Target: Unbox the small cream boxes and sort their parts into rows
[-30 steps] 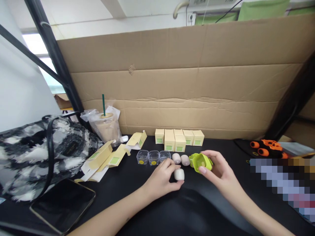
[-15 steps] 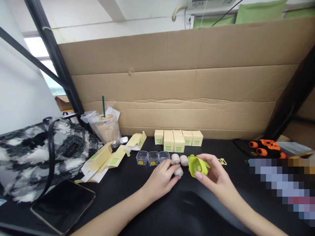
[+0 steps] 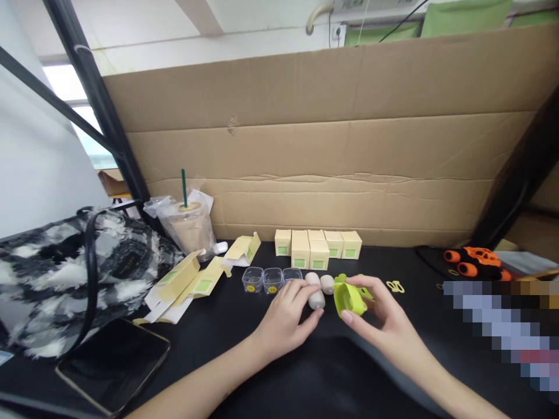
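My left hand [image 3: 286, 311] rests low over the table, thumb and forefinger closed around a small pale grey rounded piece [image 3: 317, 300]. Two similar pale rounded pieces, a left one [image 3: 312, 279] and a right one [image 3: 327, 284], lie just beyond it. My right hand [image 3: 381, 308] grips a bright green hollow case [image 3: 348, 299] between thumb and fingers, its open side tilted toward me. Left of the pieces stand three clear small square cups in a row, one of them the middle cup [image 3: 272, 281] with a yellow sticker; my left fingers partly cover the right one.
Several small cream boxes [image 3: 300, 251] stand at the back. Opened cartons [image 3: 205, 285], a bagged drink [image 3: 187, 224], a phone [image 3: 113, 366] and a fluffy bag [image 3: 117, 256] lie left. A yellow loop [image 3: 395, 286] and an orange toy car [image 3: 476, 262] are right.
The green case has tilted slightly in my right hand. My left fingers have shifted a little, and more of the near grey piece shows between them.
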A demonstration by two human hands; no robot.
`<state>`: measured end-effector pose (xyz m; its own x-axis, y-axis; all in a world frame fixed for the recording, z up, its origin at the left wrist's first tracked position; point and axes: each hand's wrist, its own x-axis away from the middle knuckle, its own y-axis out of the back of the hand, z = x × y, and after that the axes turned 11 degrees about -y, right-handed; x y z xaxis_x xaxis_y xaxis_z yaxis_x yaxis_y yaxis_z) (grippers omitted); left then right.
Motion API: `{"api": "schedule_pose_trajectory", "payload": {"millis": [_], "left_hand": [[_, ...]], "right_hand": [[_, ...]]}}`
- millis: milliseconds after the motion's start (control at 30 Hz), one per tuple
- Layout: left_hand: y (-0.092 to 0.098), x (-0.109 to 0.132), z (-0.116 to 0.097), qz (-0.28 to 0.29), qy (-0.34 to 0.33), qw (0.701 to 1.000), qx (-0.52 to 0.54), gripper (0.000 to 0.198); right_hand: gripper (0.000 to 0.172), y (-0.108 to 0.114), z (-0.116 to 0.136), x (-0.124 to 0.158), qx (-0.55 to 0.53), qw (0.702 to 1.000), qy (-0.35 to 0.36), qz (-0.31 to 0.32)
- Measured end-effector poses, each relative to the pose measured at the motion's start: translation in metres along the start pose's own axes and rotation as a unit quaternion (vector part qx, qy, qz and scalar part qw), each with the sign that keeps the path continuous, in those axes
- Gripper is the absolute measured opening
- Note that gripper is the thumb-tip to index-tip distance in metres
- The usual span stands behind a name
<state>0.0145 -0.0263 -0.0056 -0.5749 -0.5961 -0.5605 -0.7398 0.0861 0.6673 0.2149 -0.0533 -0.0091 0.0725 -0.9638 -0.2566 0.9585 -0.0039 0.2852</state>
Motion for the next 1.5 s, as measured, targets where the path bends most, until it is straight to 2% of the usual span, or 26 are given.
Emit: {"api": "schedule_pose_trajectory", "payload": {"millis": [67, 167, 233, 300, 367, 467, 567, 733, 833, 1000, 1267, 1500], "left_hand": [[-0.003, 0.001, -0.009, -0.018, 0.061, 0.985, 0.161, 0.024], [-0.011, 0.001, -0.02, -0.028, 0.17, 0.9, 0.401, 0.032], [-0.014, 0.002, -0.024, -0.047, 0.208, 0.859, 0.466, 0.035], [-0.014, 0.001, -0.026, -0.07, 0.234, 0.84, 0.485, 0.034], [-0.012, 0.001, -0.025, -0.088, 0.254, 0.829, 0.49, 0.033], [-0.01, 0.002, -0.022, -0.098, 0.262, 0.833, 0.478, 0.03], [-0.011, 0.003, -0.02, -0.097, 0.265, 0.842, 0.46, 0.031], [-0.014, 0.003, -0.017, -0.101, 0.254, 0.851, 0.449, 0.029], [-0.015, 0.003, -0.017, -0.103, 0.25, 0.85, 0.452, 0.031], [-0.016, 0.006, -0.016, -0.101, 0.248, 0.852, 0.449, 0.033], [-0.02, 0.01, -0.012, -0.062, 0.235, 0.875, 0.419, 0.024], [-0.023, 0.014, -0.009, -0.047, 0.226, 0.878, 0.419, 0.017]], "right_hand": [[0.038, -0.001, -0.001, 0.001, 0.052, 0.999, 0.011, 0.012], [0.041, -0.004, -0.002, 0.004, 0.11, 0.993, 0.039, 0.023], [0.041, -0.004, 0.0, 0.006, 0.133, 0.988, 0.069, 0.043], [0.034, -0.002, 0.004, 0.006, 0.139, 0.984, 0.096, 0.064], [0.029, -0.002, 0.006, 0.004, 0.112, 0.986, 0.092, 0.08], [0.026, -0.003, 0.003, 0.0, 0.018, 0.997, 0.009, 0.072], [0.024, -0.004, -0.001, -0.005, -0.049, 0.994, -0.074, 0.062], [0.034, -0.004, -0.001, -0.007, -0.141, 0.973, -0.145, 0.111], [0.035, -0.005, -0.001, -0.006, -0.163, 0.968, -0.155, 0.108], [0.03, -0.007, 0.0, -0.004, -0.1, 0.98, -0.156, 0.078], [0.024, -0.005, -0.004, -0.001, -0.035, 0.985, -0.135, 0.106], [0.021, -0.006, -0.004, 0.0, -0.01, 0.986, -0.121, 0.11]]}}
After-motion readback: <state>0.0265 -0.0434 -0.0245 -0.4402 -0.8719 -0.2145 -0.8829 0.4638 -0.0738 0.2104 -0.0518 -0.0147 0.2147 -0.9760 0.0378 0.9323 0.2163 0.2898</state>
